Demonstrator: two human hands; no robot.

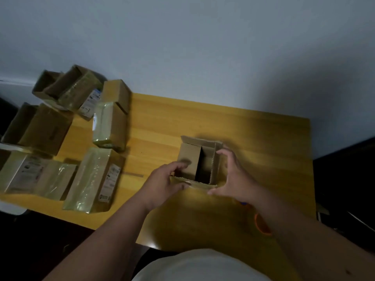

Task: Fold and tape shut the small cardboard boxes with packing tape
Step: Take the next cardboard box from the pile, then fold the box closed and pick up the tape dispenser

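Note:
A small open cardboard box (190, 159) stands upright on the yellow wooden table (263, 134), right of centre. Its left flap is folded down inward, its far flap stands up, and the inside looks dark. My left hand (164, 183) grips the near left corner, fingers on the folded left flap and thumb on the near flap. My right hand (231, 175) clasps the right side, fingers curled over the right flap and thumb at the near edge. An orange tape roll (262, 224) lies on the table, mostly hidden beneath my right forearm.
Several cardboard boxes crowd the table's left part: taped ones (95, 179) (109, 122) lie flat, open ones (60, 86) sit at the far left corner. A pale wall rises behind the table. Dark floor borders the right edge and the near left.

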